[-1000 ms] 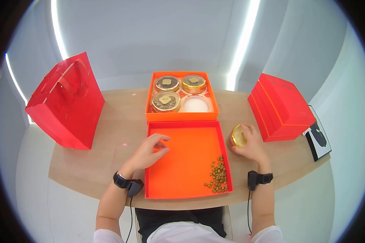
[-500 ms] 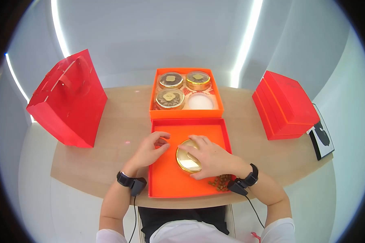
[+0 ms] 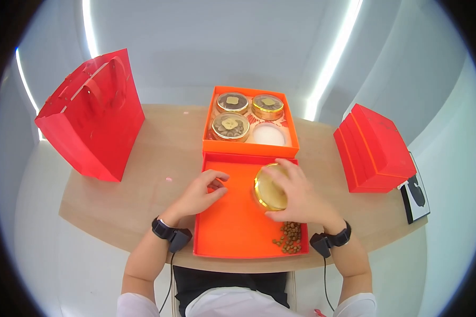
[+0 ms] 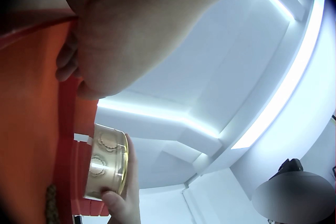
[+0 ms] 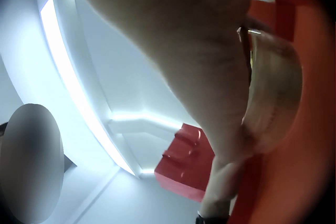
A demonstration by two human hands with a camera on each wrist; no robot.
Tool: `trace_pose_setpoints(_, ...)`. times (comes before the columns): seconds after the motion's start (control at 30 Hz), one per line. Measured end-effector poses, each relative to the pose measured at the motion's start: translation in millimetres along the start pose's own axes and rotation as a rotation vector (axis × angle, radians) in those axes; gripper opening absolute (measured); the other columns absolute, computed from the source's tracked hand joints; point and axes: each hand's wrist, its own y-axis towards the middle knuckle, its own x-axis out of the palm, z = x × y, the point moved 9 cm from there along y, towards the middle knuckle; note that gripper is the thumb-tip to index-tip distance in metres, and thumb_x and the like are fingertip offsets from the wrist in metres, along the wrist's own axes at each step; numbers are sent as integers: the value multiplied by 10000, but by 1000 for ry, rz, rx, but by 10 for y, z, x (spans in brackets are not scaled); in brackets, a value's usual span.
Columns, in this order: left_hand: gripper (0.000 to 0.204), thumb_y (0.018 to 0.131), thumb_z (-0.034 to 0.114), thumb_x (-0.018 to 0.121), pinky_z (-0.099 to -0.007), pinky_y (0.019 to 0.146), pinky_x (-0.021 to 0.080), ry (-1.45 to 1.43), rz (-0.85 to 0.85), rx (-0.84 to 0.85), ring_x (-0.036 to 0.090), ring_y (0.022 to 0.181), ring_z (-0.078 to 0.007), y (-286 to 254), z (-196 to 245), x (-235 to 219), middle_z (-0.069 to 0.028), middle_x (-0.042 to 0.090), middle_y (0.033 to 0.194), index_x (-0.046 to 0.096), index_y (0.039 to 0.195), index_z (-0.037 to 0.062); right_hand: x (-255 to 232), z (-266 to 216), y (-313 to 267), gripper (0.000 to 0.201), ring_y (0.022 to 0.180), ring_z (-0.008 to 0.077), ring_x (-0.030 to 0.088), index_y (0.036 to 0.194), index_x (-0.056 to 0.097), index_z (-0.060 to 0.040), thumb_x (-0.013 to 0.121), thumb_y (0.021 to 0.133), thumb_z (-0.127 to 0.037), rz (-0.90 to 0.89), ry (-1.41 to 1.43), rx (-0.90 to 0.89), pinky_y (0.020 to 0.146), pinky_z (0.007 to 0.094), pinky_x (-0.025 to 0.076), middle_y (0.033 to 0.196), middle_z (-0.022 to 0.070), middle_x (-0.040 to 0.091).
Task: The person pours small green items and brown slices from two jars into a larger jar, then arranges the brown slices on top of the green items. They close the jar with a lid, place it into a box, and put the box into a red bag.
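The right hand grips a round gold-lidded jar over the right half of the shallow orange tray with red walls. In the left wrist view that jar shows clear sides and looks empty, with the right hand's fingers round its rim. Held above the tray's left edge, the left hand has loosely bent fingers and touches no object. Small brown-green pellets lie in the tray's near right corner.
Behind the tray, an orange box holds three lidded jars and a round white recess. A red paper bag stands at left. Red boxes and a framed picture are at right.
The right hand has brought the jar from the table at right to over the tray, then shifted it slightly back to the right. The left hand has barely moved.
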Motion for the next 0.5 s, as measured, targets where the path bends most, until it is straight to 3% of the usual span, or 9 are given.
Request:
trace_pose_setpoints(0.1, 354, 1018, 100, 740, -365, 973, 609, 9, -4, 5, 750, 1084, -222, 4, 8, 12, -138, 706, 1272, 654, 1340, -20, -78, 70, -57, 1021, 1486, 520, 441, 1627, 460, -178, 932, 743, -375, 13, 3, 15, 1187, 559, 479, 1637, 295, 378)
trace_pose_setpoints(0.27, 346, 1019, 98, 739, -361, 973, 606, 18, -6, -24, 747, 1087, -214, -4, 52, -4, -138, 715, 1265, 660, 1334, -22, 454, 13, 50, 1033, 1478, 571, 419, 1642, 439, -168, 920, 757, -393, -145, 55, -62, 1197, 585, 459, 1632, 351, 349)
trace_pose_setpoints(0.5, 329, 1019, 56, 723, -345, 988, 599, 16, -18, -35, 742, 1090, -190, -16, 37, -2, -110, 728, 1259, 664, 1333, -24, 758, 43, 136, 1083, 1499, 567, 397, 1654, 406, -153, 958, 762, -422, -158, 92, -41, 1221, 576, 434, 1631, 358, 338)
